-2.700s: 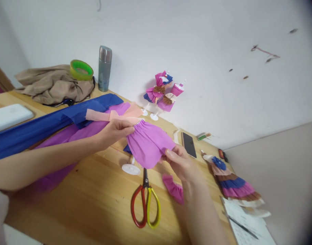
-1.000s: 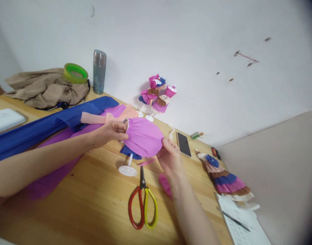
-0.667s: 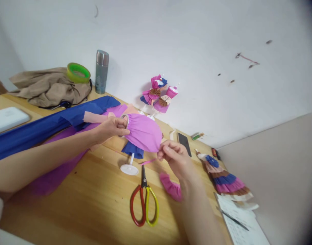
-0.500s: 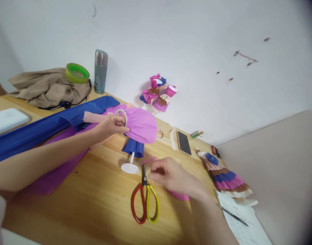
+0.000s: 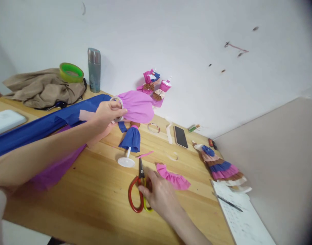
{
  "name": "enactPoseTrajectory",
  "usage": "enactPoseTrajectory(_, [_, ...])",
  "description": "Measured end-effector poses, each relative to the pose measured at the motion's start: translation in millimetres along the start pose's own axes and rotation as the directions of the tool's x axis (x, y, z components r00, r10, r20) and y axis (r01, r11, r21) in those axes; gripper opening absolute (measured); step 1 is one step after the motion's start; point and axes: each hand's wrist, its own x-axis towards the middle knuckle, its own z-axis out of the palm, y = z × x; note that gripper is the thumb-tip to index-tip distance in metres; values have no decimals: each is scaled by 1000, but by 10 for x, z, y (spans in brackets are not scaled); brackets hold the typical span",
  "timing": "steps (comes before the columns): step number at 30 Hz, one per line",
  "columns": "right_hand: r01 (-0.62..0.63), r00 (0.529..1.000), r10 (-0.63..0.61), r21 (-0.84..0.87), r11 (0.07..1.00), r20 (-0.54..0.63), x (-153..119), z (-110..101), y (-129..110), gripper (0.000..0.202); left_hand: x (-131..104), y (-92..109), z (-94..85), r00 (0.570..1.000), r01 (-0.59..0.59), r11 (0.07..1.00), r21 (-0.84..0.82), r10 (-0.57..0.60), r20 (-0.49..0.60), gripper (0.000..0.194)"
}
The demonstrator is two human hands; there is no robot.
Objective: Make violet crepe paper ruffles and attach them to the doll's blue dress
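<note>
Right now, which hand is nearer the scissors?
Right. The right hand lies on the scissors, fingers at the handles. The left hand is up and away from them, holding the purple skirt above the table.

Steel thermos flask (image 5: 94, 69) upright at wall, far edge of wooden table (image 5: 94, 200). Green tape roll (image 5: 71, 72) on top of crumpled beige cloth (image 5: 43, 87), just left of flask. White flat box (image 5: 6, 120) at left edge. Long blue crepe paper sheet (image 5: 38, 127) across table, purple sheet (image 5: 56, 166) partly under it. Black phone (image 5: 180, 136) flat near wall, small ring (image 5: 153, 128) near it. Finished layered paper dress (image 5: 219, 166) lying right of phone. Pen (image 5: 228, 203) on printed paper sheet (image 5: 245, 221) at right corner. 3 small paper dresses on stands (image 5: 153, 88) against wall.
</note>
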Motion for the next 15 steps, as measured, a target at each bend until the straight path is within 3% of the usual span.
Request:
enactPoseTrajectory(2, [9, 999, -10, -31, 999, -33, -8, 7, 13, 31, 84, 103, 34, 1000, -5, 1000, 29, 5, 18, 34])
enactPoseTrajectory(4, [25, 999, -26, -47, 999, -28, -22, 16, 2, 30, 157, 180, 67, 993, 22, 998, 61, -29, 119, 33])
enactPoseTrajectory(7, [41, 999, -43, -58, 997, -24, -50, 47, -34, 19, 240, 218, 124, 932, 72, 992, 103, -104, 348, 23])
enactPoseTrajectory(9, [43, 998, -46, -70, 997, -38, -62, 81, -48, 12, 286, 203, 171, 894, 63, 992, 109, -105, 435, 18])
enactPoseTrajectory(12, [35, 998, -38, -82, 996, -43, -63, 120, -41, 10, 348, 183, 257, 897, 38, 997, 74, -66, 437, 16])
enactPoseTrajectory(15, [19, 999, -22, -65, 998, -46, -55, 105, 7, 24, 401, 212, 348, 921, 86, 996, -10, -75, 381, 16])
